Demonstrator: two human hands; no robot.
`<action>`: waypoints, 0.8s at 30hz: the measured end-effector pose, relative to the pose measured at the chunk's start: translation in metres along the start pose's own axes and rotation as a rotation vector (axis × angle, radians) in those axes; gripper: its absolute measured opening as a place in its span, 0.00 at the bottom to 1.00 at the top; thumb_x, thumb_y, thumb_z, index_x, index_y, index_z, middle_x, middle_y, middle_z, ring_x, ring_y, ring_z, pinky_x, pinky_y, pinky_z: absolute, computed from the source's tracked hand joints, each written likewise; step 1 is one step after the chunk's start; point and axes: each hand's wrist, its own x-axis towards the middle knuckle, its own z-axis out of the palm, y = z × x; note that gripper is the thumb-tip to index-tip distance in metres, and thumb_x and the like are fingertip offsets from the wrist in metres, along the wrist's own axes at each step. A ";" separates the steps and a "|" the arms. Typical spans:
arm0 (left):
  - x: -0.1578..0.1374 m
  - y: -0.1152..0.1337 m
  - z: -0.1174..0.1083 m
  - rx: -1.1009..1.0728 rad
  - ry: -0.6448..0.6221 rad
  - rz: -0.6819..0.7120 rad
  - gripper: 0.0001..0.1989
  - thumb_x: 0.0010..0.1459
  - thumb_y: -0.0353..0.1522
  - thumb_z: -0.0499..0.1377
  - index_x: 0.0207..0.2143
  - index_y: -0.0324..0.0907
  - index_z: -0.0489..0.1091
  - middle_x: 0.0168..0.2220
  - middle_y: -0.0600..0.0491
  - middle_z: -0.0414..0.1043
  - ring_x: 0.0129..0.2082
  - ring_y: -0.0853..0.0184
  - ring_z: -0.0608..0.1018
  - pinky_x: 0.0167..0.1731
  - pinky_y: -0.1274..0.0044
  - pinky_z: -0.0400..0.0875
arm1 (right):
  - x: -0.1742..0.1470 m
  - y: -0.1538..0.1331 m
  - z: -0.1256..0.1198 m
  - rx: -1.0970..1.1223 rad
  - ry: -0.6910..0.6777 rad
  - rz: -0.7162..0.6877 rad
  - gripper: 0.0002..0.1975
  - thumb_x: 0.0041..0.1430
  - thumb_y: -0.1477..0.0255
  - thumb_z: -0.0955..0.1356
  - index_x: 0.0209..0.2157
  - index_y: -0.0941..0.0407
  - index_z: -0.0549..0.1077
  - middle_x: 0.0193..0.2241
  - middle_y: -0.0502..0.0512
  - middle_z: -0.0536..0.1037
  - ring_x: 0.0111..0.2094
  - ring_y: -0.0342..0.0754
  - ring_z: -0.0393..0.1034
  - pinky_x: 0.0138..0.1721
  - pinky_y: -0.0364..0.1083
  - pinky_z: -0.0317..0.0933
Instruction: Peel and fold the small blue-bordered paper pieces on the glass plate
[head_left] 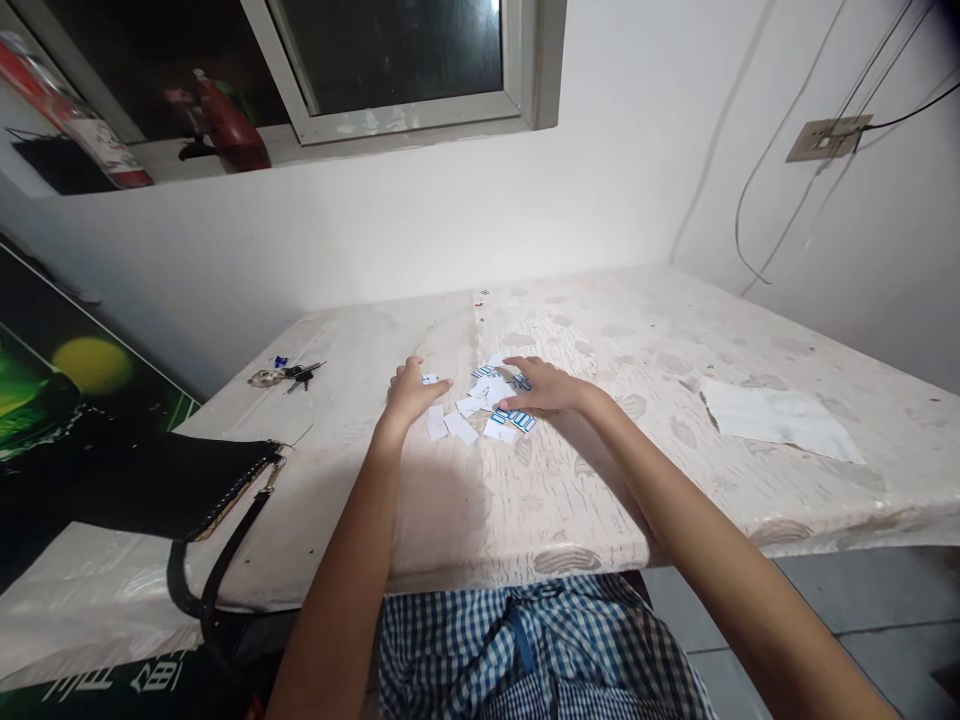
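Observation:
Several small white paper pieces (487,390), some with blue printed marks, lie in a loose, overlapping pile on the table. My left hand (411,392) is at the pile's left side, thumb stretched toward it and fingers apart, beside a piece with a blue mark (430,379). My right hand (546,386) reaches over the pile's right side, thumb and fingers spread and touching pieces there. Below its thumb lies a blue-printed piece (520,419). Parts of the pile are hidden under the right hand.
A patterned plastic cloth covers the table (570,500). Keys (301,374) lie at the left, and a black bag (217,480) with a strap rests at the left edge. A white cloth (780,418) lies at the right. Bottles (232,125) stand on the windowsill.

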 end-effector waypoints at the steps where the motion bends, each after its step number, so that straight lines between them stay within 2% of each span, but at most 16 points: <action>1: 0.000 -0.002 -0.002 0.086 -0.027 -0.017 0.34 0.38 0.42 0.64 0.49 0.42 0.61 0.51 0.42 0.61 0.53 0.51 0.63 0.49 0.67 0.59 | -0.002 -0.001 0.000 -0.054 -0.034 0.012 0.42 0.41 0.50 0.69 0.57 0.48 0.56 0.54 0.61 0.61 0.55 0.63 0.54 0.52 0.61 0.48; 3: -0.001 -0.005 -0.002 0.173 -0.066 -0.011 0.34 0.37 0.41 0.64 0.48 0.42 0.61 0.50 0.42 0.62 0.53 0.49 0.62 0.48 0.66 0.58 | -0.004 -0.003 0.001 -0.118 -0.055 0.014 0.41 0.41 0.51 0.69 0.57 0.47 0.56 0.54 0.61 0.61 0.56 0.64 0.51 0.53 0.62 0.44; 5: 0.000 -0.006 0.002 0.159 -0.053 0.033 0.31 0.37 0.38 0.64 0.46 0.42 0.62 0.48 0.42 0.63 0.52 0.49 0.62 0.47 0.66 0.59 | -0.004 -0.004 0.001 -0.122 -0.058 -0.012 0.39 0.44 0.54 0.69 0.57 0.49 0.57 0.54 0.61 0.61 0.55 0.63 0.52 0.52 0.60 0.45; 9: 0.005 -0.011 0.011 0.017 -0.015 0.097 0.28 0.36 0.32 0.65 0.43 0.41 0.63 0.43 0.44 0.64 0.45 0.55 0.69 0.43 0.69 0.62 | -0.001 -0.005 0.002 -0.071 -0.056 -0.086 0.36 0.46 0.61 0.69 0.57 0.53 0.58 0.49 0.63 0.65 0.50 0.61 0.57 0.46 0.55 0.53; 14: 0.011 -0.017 0.016 -0.133 -0.002 0.113 0.26 0.34 0.24 0.63 0.41 0.42 0.65 0.39 0.48 0.66 0.37 0.62 0.72 0.36 0.74 0.65 | 0.000 -0.007 0.003 -0.047 -0.036 -0.125 0.32 0.47 0.65 0.69 0.55 0.54 0.61 0.46 0.63 0.67 0.49 0.59 0.56 0.44 0.52 0.55; 18: 0.012 -0.018 0.016 -0.163 -0.010 0.088 0.27 0.34 0.23 0.63 0.42 0.43 0.66 0.40 0.47 0.67 0.36 0.63 0.73 0.33 0.75 0.66 | 0.001 -0.008 0.004 -0.048 -0.039 -0.122 0.32 0.47 0.66 0.69 0.55 0.54 0.61 0.46 0.63 0.67 0.49 0.59 0.56 0.44 0.52 0.55; 24: 0.008 -0.008 0.016 -0.339 -0.057 0.087 0.28 0.36 0.23 0.61 0.44 0.42 0.66 0.39 0.49 0.67 0.30 0.67 0.73 0.25 0.78 0.67 | 0.002 -0.010 0.005 -0.064 -0.034 -0.141 0.31 0.47 0.67 0.69 0.54 0.57 0.62 0.45 0.64 0.67 0.48 0.58 0.58 0.44 0.51 0.56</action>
